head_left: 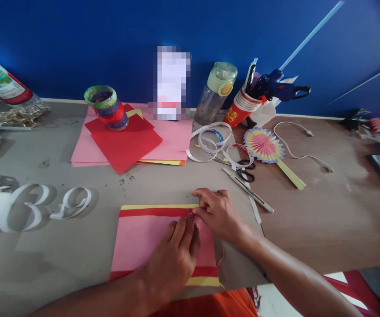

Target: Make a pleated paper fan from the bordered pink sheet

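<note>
A pink sheet of paper [137,246] lies on the table in front of me. Red and yellow strips [156,211] run along its far edge, and similar bands show along its near edge. My left hand [173,255] rests on the sheet with its fingers laid forward, tips on the far red band. At the sheet's far right corner is my right hand [221,215], its thumb on the red band and its index finger stretched out past the edge. Thumb and index are apart. The two hands nearly meet, and together they cover part of the sheet's right side.
Beyond the sheet lie a utility knife [249,191], black-handled scissors [245,175], tape-like rings [209,143] and a pleated paper fan [264,146]. Pink and red papers [127,145] carry a painted cup [108,108]. Curled white strips [27,207] lie at left, a bottle [214,94] behind.
</note>
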The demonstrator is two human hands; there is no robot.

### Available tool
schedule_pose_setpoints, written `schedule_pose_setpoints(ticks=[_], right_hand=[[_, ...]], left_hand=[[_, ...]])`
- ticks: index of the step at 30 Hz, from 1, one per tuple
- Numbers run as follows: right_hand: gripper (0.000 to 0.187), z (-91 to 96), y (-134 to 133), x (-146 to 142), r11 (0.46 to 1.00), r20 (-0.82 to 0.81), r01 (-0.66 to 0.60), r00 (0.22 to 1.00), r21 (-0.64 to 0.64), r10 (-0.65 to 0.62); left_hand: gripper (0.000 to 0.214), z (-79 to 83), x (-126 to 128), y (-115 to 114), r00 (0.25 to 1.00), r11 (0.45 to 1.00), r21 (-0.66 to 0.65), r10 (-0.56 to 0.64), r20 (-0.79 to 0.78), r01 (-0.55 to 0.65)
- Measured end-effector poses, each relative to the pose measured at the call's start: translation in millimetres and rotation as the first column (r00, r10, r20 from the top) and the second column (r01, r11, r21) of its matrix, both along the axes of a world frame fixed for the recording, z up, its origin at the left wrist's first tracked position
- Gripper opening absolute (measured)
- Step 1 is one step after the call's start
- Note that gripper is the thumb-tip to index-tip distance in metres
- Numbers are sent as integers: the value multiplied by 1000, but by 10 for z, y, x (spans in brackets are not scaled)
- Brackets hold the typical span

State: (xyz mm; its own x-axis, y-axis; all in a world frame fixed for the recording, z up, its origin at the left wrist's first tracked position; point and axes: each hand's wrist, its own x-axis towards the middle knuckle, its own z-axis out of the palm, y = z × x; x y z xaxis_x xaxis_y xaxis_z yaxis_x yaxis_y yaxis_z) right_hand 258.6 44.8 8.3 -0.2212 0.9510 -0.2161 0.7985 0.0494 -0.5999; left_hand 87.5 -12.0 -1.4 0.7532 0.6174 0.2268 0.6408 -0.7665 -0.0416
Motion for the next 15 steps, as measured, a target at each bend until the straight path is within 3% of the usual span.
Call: schedule_pose_setpoints(ticks=[15], right_hand=[[40,140,46,142,991,-131,-10,991,-131,-8]], left_hand=[[31,-26,31,64,999,999,4,-37,8,37]])
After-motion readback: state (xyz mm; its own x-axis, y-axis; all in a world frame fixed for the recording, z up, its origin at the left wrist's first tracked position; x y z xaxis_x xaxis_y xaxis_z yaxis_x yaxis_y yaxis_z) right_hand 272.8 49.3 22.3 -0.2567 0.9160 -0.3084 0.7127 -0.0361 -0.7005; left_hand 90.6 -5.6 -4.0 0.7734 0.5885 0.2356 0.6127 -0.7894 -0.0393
